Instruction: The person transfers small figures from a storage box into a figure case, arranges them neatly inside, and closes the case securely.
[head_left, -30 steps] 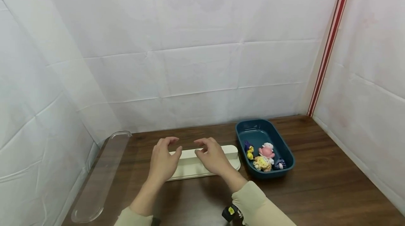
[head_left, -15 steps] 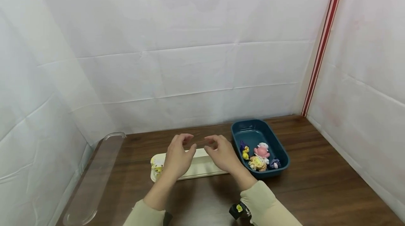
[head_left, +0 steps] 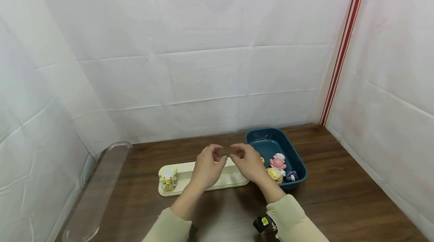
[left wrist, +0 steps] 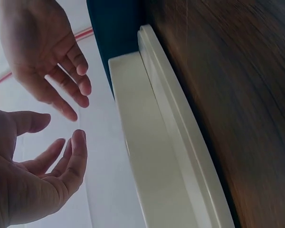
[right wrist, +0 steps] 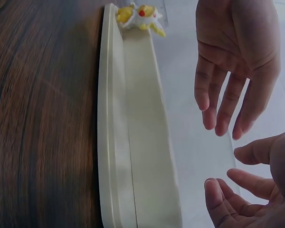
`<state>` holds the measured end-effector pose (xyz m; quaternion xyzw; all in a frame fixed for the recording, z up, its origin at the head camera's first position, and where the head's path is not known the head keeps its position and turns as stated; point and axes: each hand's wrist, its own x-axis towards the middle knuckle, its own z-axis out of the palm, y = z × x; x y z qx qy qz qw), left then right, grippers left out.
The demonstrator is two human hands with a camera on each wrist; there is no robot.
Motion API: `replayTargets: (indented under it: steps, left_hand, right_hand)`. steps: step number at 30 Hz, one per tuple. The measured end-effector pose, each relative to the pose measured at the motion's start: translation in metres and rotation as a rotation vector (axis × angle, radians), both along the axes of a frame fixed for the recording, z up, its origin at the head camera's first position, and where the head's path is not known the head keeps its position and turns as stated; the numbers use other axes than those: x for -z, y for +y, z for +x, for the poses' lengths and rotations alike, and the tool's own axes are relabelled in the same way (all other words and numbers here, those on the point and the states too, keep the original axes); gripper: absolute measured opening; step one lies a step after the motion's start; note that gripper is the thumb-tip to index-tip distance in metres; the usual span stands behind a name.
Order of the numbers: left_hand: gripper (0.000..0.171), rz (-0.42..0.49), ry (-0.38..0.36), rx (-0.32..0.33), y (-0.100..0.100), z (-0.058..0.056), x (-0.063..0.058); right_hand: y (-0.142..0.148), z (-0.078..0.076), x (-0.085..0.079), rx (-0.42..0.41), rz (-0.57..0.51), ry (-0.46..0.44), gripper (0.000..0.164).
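Observation:
Both hands hover above a long cream stand (head_left: 223,183), fingertips turned toward each other and a small gap between them. The left hand (head_left: 207,167) has loosely bent fingers and holds nothing. Likewise bare, the right hand (head_left: 249,162) hangs over the stand's right end, near a blue bin. In the left wrist view the stand's stepped ledge (left wrist: 147,142) lies below both hands. A yellow figurine with a white hood (head_left: 167,180) stands on the left end of the stand; the right wrist view shows this figurine (right wrist: 145,16) at the far end.
The dark blue bin (head_left: 300,161) stands to the right with several small figurines in it, among them a pink and white one (head_left: 278,162). A long clear plastic cover (head_left: 101,193) lies at the table's left. White sheeting (head_left: 196,65) walls the back and sides.
Both hands have shifted rightward along the stand, bringing its left end and the yellow figurine into sight. The right hand now covers part of the bin's left side. The head view has turned slightly.

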<state>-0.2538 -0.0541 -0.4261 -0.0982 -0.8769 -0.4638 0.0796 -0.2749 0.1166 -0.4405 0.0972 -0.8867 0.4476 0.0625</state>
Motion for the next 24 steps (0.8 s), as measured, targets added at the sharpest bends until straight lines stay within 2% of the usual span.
replayTargets:
  steps: [7, 14, 24]
  left_hand:
    - [0.034, -0.002, -0.028, 0.035, 0.022, -0.006, 0.003]
    - [0.032, -0.013, -0.035, 0.066, 0.042, -0.007, 0.003]
    - [0.036, -0.044, -0.051, 0.098, 0.070, -0.011, 0.010]
  right_hand:
    - [0.015, -0.006, 0.003, 0.034, -0.001, 0.012, 0.033]
    - [0.032, -0.009, 0.007, 0.087, -0.002, -0.037, 0.036]
    - [0.066, -0.009, 0.011, 0.148, -0.028, -0.113, 0.039]
